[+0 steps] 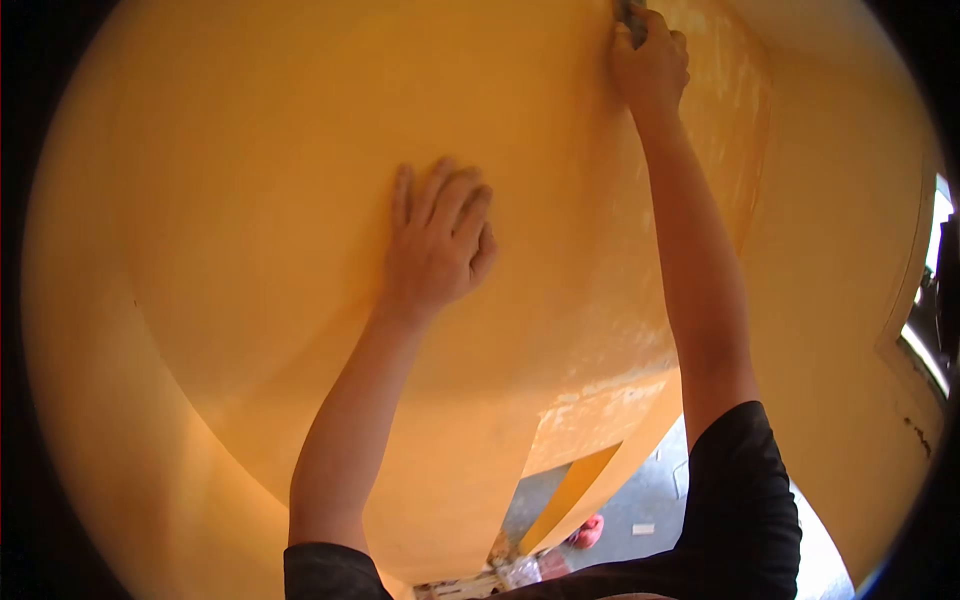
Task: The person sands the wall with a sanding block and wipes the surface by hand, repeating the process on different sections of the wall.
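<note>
Right across my view spreads the yellow-orange wall (pixel 290 130), curved by the lens, with another yellow wall (pixel 840 210) meeting it on the right. Far below, a patch of grey floor (pixel 645 490) shows. Pale, streaky patches (pixel 722 90) mark the wall just right of my right hand, and a second whitish, worn band (pixel 600 393) lies lower down, near my right forearm (pixel 700 260).

Both my arms reach up out of black sleeves, the right one higher. My left hand (pixel 430 255) rests against the smooth part of the wall, back toward me, fingers loosely spread. My right hand (pixel 653 70) is near the top edge, its fingers curled and pinching a small dark hand tool (pixel 630 22). That tool lies within my right fingers, at their upper left; my left hand is well apart from it, lower and to the left. What shows of the tool runs roughly up and down, but the view cuts off its top, so I cannot tell its full shape or whether its edge touches the wall.

Smallest of all, a whitish piece (pixel 643 529) lies on the floor.
</note>
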Motion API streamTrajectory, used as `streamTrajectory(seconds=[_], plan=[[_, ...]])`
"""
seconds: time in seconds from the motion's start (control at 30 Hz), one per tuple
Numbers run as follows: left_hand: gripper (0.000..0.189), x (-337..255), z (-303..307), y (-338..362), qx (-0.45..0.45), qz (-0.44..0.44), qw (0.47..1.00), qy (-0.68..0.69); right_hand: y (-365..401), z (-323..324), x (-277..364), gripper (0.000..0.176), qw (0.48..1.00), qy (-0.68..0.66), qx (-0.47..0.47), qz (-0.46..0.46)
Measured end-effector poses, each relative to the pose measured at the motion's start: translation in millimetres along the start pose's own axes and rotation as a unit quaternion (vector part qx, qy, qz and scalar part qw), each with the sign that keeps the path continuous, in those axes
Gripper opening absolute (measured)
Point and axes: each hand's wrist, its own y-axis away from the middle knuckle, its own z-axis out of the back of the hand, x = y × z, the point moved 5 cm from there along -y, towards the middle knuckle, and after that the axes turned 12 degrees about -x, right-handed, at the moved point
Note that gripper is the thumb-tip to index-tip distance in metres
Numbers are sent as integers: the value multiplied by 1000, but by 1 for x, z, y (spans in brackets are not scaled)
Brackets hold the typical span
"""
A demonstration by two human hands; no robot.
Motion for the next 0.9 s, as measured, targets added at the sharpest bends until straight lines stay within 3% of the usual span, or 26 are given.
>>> streamTrajectory(seconds=[0.17,0.3,0.33,0.4,0.53,0.6,0.73,0.8,0.9], plan=[[29,-1,0,3,-12,2,1000,16,0,4,-5,43,998,26,35,-42],[20,2,-8,-15,-22,-31,999,10,-1,1,-4,44,996,23,62,-59],[18,1,-13,-29,-16,-39,999,15,-10,-7,-3,44,996,16,58,-65],[17,3,-25,-84,-94,-85,992,11,-40,-19,4,43,999,16,-2,-39],[22,36,-64,-157,-138,-58,988,-46,-39,-11,11,43,997,60,-9,-42],[24,39,-72,-158,-138,-35,987,-80,-18,-1,6,43,995,43,47,-80],[35,39,-65,-156,-148,-72,983,-87,-39,-18,10,43,996,28,59,-63],[39,37,-69,-160,-144,-77,983,-84,-67,-23,21,43,999,32,-19,-12],[41,43,-72,-155,-98,-50,992,-68,-62,-23,22,43,998,49,-10,-48]])
